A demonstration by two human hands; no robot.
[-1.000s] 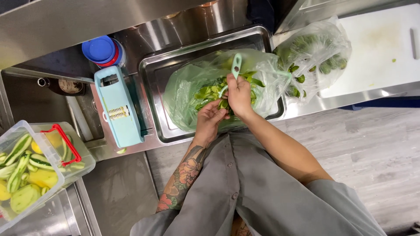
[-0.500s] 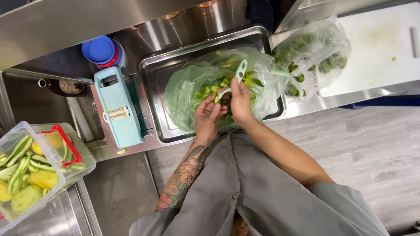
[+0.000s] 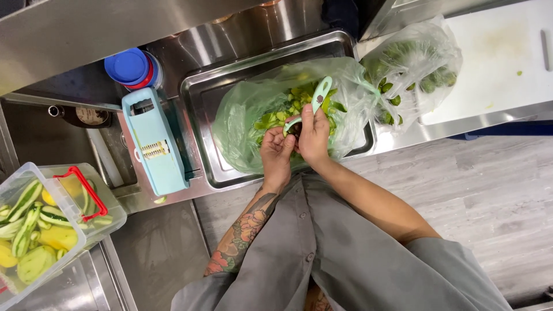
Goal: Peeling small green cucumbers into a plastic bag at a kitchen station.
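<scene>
My right hand (image 3: 314,135) grips a pale green peeler (image 3: 318,98), its handle pointing up and away. My left hand (image 3: 276,154) is curled around a small dark green fruit held against the peeler's blade; the fruit is mostly hidden by my fingers. Both hands work over a light green plastic bag (image 3: 242,124) full of green peelings, which lies in a steel tray (image 3: 199,98).
A second clear bag of small green fruits (image 3: 415,63) rests at the right beside a white cutting board (image 3: 501,52). A light blue slicer (image 3: 152,141), blue lids (image 3: 129,66), a dark bottle (image 3: 80,115) and plastic tubs of sliced green and yellow produce (image 3: 34,236) lie at the left.
Both hands have drawn slightly toward my body while the peeler tilted and its handle swung right. My left hand has closed more tightly around the fruit.
</scene>
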